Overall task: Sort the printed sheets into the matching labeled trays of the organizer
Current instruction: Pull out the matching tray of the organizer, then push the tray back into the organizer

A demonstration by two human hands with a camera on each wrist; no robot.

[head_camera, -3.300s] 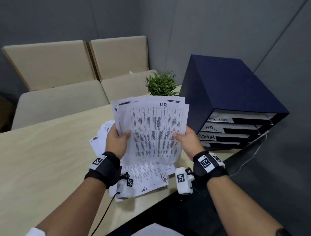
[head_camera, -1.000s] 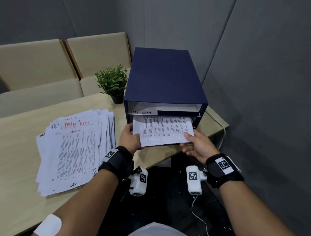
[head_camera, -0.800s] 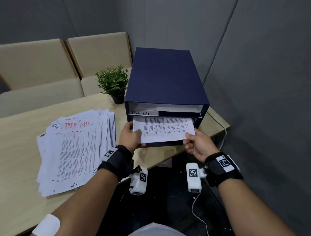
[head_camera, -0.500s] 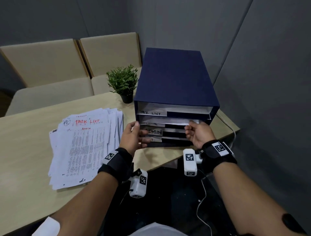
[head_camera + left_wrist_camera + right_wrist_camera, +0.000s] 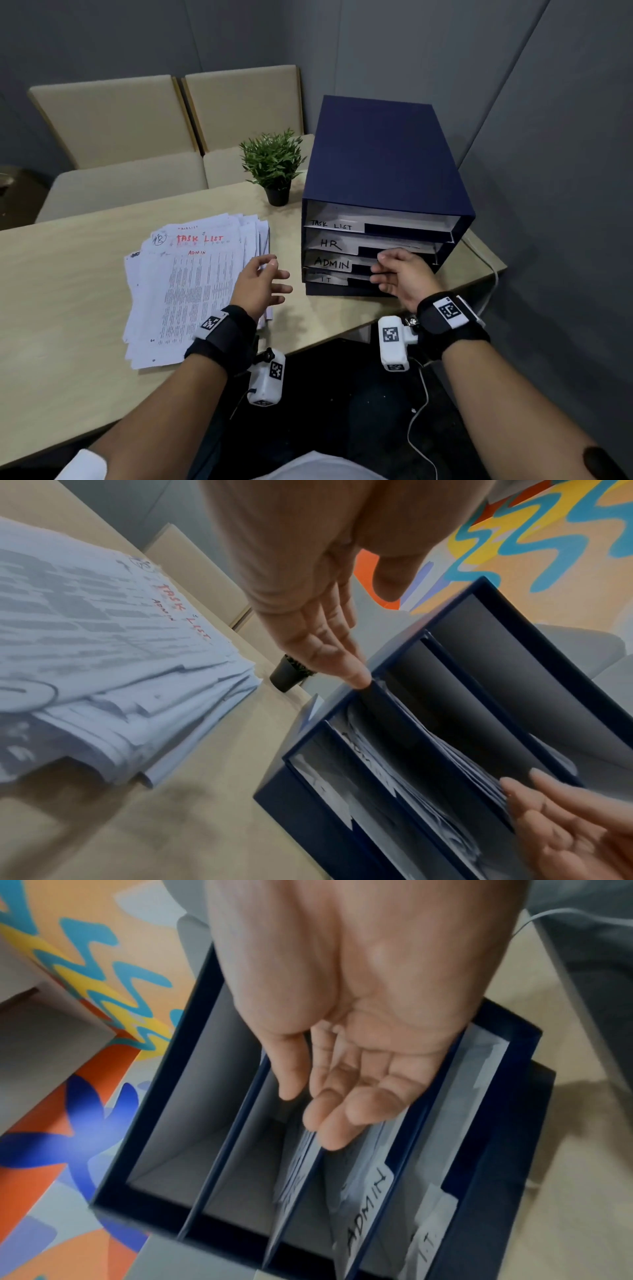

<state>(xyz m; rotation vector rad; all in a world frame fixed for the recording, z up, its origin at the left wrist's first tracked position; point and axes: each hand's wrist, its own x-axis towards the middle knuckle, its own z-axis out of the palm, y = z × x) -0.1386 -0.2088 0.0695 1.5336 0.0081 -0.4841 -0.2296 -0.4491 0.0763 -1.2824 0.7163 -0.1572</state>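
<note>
A navy organizer stands at the table's right end, its trays labelled TASK LIST, HR, ADMIN and IT. A fanned stack of printed sheets lies to its left; the top sheet reads TASK LIST in red. My left hand hovers open and empty over the stack's right edge. My right hand is relaxed and empty in front of the HR and ADMIN trays. The right wrist view shows the fingers at the HR tray mouth, with sheets inside.
A small potted plant stands behind the stack, beside the organizer. Beige seats line the far side of the wooden table. Grey walls close in behind and to the right. A white cable hangs off the table's right corner.
The sheet both hands held has gone fully into the HR tray. Both hands have let go. My left hand has drawn back left over the stack; the right stays at the trays.
</note>
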